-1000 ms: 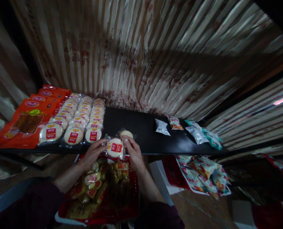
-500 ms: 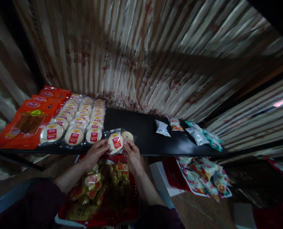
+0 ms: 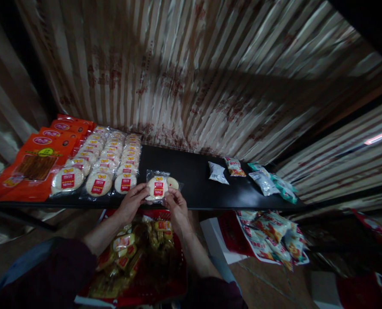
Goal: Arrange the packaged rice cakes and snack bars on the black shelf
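Observation:
Between my two hands is a clear packet of round white rice crackers with a red and yellow label, held at the front edge of the black shelf. My left hand pinches its left side. My right hand grips its right lower corner. A second pale round cracker shows at the right of the packet, partly behind it; whether it is in the same wrapper I cannot tell. To the left, three overlapping rows of like cracker packets lie on the shelf.
Orange bags lie at the shelf's left end. Small snack bags are scattered on its right part. Below stands a red basket with yellow-wrapped packets; right of it, a box holds snack bags. A striped sheet hangs behind.
The cracker packet is now more upright and slightly farther right and up, its label turned squarely to me. Both hands still hold it. The view has shifted slightly.

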A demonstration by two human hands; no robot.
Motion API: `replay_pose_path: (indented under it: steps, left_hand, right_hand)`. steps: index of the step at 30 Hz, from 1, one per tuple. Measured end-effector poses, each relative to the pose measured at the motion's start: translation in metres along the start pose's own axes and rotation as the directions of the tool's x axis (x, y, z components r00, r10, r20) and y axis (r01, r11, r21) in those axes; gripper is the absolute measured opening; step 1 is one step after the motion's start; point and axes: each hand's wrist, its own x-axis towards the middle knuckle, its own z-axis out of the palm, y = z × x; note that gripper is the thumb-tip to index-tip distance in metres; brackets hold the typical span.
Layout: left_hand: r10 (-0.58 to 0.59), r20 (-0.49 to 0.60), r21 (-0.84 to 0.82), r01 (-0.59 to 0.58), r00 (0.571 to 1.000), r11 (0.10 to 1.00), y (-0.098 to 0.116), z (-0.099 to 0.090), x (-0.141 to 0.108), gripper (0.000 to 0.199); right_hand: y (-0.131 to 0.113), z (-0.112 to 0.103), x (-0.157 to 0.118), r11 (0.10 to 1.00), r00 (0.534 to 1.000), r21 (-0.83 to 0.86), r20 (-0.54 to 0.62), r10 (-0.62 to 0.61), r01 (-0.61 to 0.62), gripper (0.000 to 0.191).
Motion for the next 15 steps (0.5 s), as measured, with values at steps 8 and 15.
replay_pose_path:
  steps: [8, 15]
  left_hand:
    - [-0.004, 0.032, 0.028, 0.003, 0.999, 1.0, -0.0004, 0.0005, 0.0003, 0.039]
    - [-0.014, 0.027, 0.082, 0.012, 1.0, 0.997, 0.001, -0.0053, -0.0021, 0.036]
  right_hand:
    - [-0.0026, -0.001, -0.0009, 0.999, 0.999, -0.017, -0.016, -0.03, 0.03, 0.046]
    - [-0.0017, 0.0013, -0.0032, 1.0, 1.0, -0.004, -0.009, -0.026, 0.026, 0.044]
